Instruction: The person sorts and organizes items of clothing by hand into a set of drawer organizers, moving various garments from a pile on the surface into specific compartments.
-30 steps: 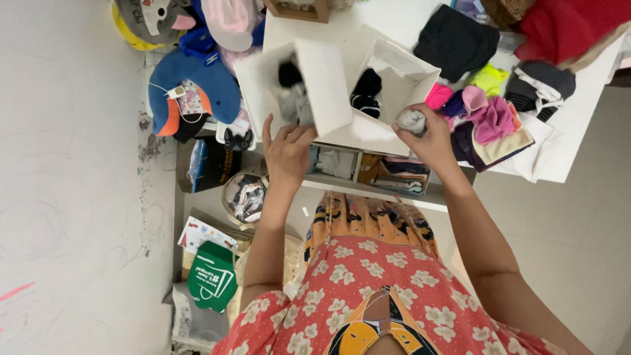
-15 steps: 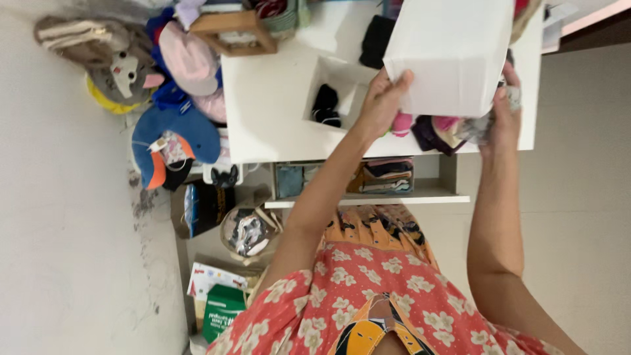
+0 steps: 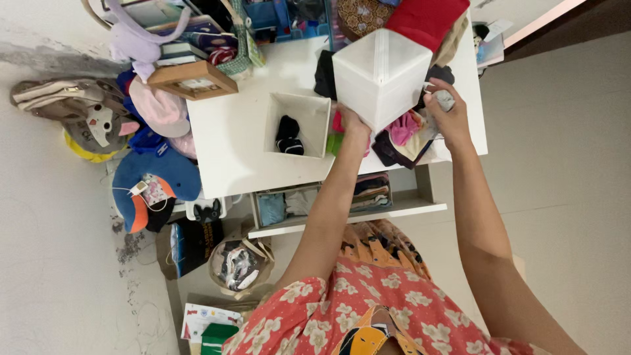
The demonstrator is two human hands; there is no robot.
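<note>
Above the white surface (image 3: 230,138), a white fabric box (image 3: 380,75) raised in the left hand (image 3: 351,121), grip closed on its lower edge. Right hand (image 3: 447,115) closed on a grey sock bundle (image 3: 444,100), probably. Light, soft-walled; best taken at the rim.

A white bench (image 3: 230,144) carries an open white box (image 3: 297,125) with dark socks (image 3: 288,135) inside. Beyond that box lies a wooden frame (image 3: 192,80), with a pink cap (image 3: 158,108) beside it off the bench edge. Past the cap sit a blue cushion (image 3: 154,177) and a grey plush toy (image 3: 85,112). Under the bench, a shelf (image 3: 348,213) holds folded clothes (image 3: 371,192).
</note>
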